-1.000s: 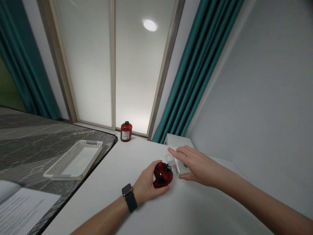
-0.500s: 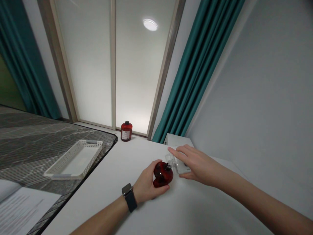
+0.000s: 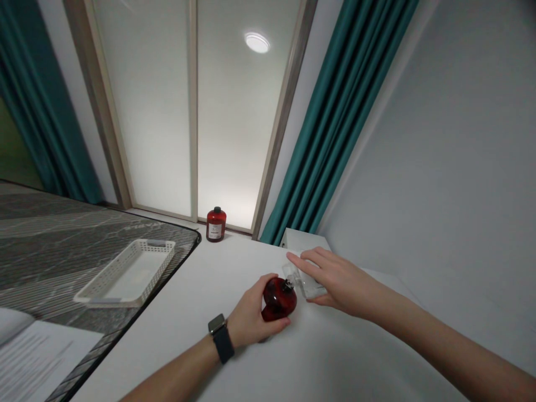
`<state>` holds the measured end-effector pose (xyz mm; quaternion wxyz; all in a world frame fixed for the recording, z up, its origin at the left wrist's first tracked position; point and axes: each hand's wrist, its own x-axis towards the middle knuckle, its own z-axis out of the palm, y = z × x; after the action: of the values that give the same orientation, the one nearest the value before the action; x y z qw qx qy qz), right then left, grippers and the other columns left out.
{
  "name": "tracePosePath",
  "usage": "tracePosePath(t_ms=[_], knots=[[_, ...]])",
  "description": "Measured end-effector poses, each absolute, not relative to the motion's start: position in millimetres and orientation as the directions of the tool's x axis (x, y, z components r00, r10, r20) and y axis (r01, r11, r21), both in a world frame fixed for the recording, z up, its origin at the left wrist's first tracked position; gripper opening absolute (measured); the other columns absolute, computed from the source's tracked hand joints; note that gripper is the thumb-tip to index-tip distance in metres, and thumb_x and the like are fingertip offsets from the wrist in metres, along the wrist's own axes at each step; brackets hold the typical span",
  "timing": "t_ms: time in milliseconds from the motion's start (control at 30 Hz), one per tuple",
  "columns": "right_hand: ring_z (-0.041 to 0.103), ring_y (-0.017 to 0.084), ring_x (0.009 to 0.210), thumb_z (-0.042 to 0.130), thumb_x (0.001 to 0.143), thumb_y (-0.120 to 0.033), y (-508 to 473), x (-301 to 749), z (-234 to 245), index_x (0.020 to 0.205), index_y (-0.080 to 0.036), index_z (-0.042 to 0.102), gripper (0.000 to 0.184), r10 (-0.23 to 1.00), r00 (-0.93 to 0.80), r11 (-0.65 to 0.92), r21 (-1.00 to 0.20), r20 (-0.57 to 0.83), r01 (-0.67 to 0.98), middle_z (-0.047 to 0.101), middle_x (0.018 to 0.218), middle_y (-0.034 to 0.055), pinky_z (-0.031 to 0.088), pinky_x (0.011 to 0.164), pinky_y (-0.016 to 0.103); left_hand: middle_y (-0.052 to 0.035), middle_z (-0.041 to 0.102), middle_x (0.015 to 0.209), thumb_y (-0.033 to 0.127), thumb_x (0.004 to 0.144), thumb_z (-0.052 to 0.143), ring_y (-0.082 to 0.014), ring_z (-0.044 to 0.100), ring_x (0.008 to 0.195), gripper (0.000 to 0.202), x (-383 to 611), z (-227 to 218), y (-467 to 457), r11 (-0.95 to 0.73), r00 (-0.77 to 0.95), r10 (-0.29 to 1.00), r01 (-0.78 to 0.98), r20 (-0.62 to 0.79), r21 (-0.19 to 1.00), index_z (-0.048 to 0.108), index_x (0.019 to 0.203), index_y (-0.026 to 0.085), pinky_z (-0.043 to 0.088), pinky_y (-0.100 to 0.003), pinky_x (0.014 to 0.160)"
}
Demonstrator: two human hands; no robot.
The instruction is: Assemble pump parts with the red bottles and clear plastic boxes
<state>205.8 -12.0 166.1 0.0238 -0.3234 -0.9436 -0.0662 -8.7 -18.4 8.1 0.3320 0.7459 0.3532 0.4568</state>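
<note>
My left hand [image 3: 251, 318], with a dark watch on its wrist, is wrapped round a small round dark red bottle [image 3: 280, 298] lying on the white surface [image 3: 201, 312]. A clear cap or lid piece [image 3: 304, 282] lies against the bottle's neck. My right hand [image 3: 335, 276] rests over this clear piece, fingers stretched out and close together, thumb underneath. Whether the right fingers grip the clear piece is hard to tell.
A second red jar with a black cap [image 3: 216, 224] stands at the far edge by the frosted window. A white box [image 3: 304, 241] sits behind my right hand. A white mesh tray [image 3: 128, 273] lies on the grey patterned bedding [image 3: 62, 240] to the left. Paper [image 3: 37, 357] lies at lower left.
My right hand has drawn slightly nearer to the red bottle's neck, over the clear piece. The left hand holds the bottle in the same place.
</note>
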Motion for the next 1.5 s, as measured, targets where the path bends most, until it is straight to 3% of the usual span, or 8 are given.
tracePosePath(t_ms=[467,700,867,1500], knots=[[0.057,0.031,0.114,0.08,0.076,-0.021,-11.5,207.2,166.4,0.153,-0.025,0.03,0.092,0.558,-0.819,0.807,0.14,0.134,0.573,0.062,0.128,0.0126,0.051,0.094,0.049,-0.0119,0.061,0.129,0.024,0.067,0.078,-0.0307,0.061,0.116,0.076,-9.2,9.9,-19.1,-0.53,0.331,0.828,0.201,0.452,0.824,0.042,0.134,0.02,0.046,-0.048,0.105],[0.057,0.031,0.112,0.082,0.074,-0.02,-11.8,206.5,167.4,0.151,-0.02,0.034,0.091,0.555,-0.826,0.805,0.187,0.102,0.564,0.063,0.126,0.014,0.051,0.095,0.048,-0.0132,0.06,0.13,0.025,0.067,0.079,-0.031,0.06,0.117,0.076,-9.1,10.6,-19.6,-0.52,0.335,0.831,0.188,0.444,0.833,0.043,0.133,0.018,0.046,-0.048,0.105],[0.058,0.031,0.114,0.08,0.075,-0.021,-12.1,206.8,168.5,0.152,-0.024,0.031,0.091,0.539,-0.832,0.811,0.185,0.132,0.555,0.063,0.127,0.0126,0.051,0.095,0.047,-0.013,0.06,0.131,0.026,0.068,0.078,-0.0314,0.059,0.117,0.076,-9.4,9.8,-19.6,-0.531,0.338,0.825,0.188,0.453,0.826,0.043,0.134,0.02,0.045,-0.049,0.106],[0.058,0.034,0.113,0.084,0.069,-0.016,-13.5,203.8,172.4,0.15,-0.02,0.034,0.095,0.528,-0.846,0.807,0.265,0.075,0.528,0.063,0.126,0.0148,0.051,0.094,0.05,-0.0127,0.06,0.13,0.025,0.067,0.078,-0.0305,0.06,0.117,0.077,-9.5,9.4,-19.2,-0.539,0.34,0.821,0.195,0.459,0.819,0.041,0.134,0.018,0.046,-0.047,0.105]])
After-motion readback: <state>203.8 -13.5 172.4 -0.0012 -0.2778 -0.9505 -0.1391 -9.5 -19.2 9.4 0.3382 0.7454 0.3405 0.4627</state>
